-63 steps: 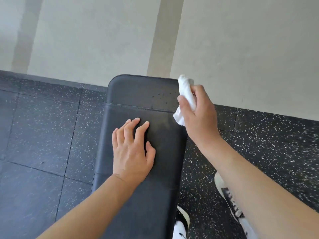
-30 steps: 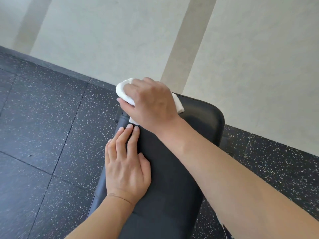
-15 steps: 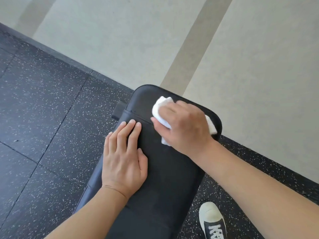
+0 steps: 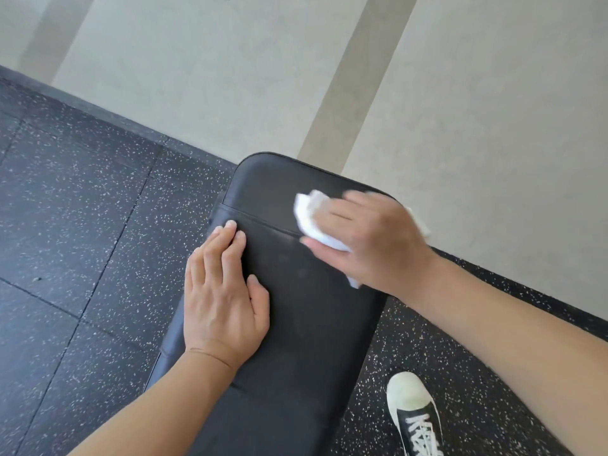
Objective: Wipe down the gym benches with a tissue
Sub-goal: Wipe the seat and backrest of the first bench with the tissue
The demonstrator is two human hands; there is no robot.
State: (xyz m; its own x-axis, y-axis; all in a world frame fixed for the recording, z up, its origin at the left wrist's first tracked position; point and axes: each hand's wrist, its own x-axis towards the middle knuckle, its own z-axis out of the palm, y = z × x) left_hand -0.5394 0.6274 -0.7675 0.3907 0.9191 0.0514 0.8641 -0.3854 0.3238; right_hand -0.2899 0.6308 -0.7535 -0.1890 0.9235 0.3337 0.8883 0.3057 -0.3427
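Right hand [image 4: 368, 240] lies on the far end of the black padded surface [image 4: 306, 324], its fingers curled over a crumpled white tissue [image 4: 312, 218] and pressing it down onto the padding. The tissue sits across the seam that runs over the padding near its far end; a bunch of it shows past the fingertips on the left, a bit peeks out under the wrist, and another scrap shows at the far right edge of the hand. The hand is slightly blurred.

Left hand [image 4: 223, 297] rests flat on the left side of the surface, nearer than the right one, with straight fingers held together and pointing to the far end, grasping nothing. Its fingertips reach the seam, and its outer edge lies along the left edge of the padding.

On the right, near, a black shoe with a white toe and white laces [image 4: 414, 413] stands on the dark speckled floor [image 4: 82, 225]. Beyond the surface rises a pale wall [image 4: 230, 77] with darker stripes.
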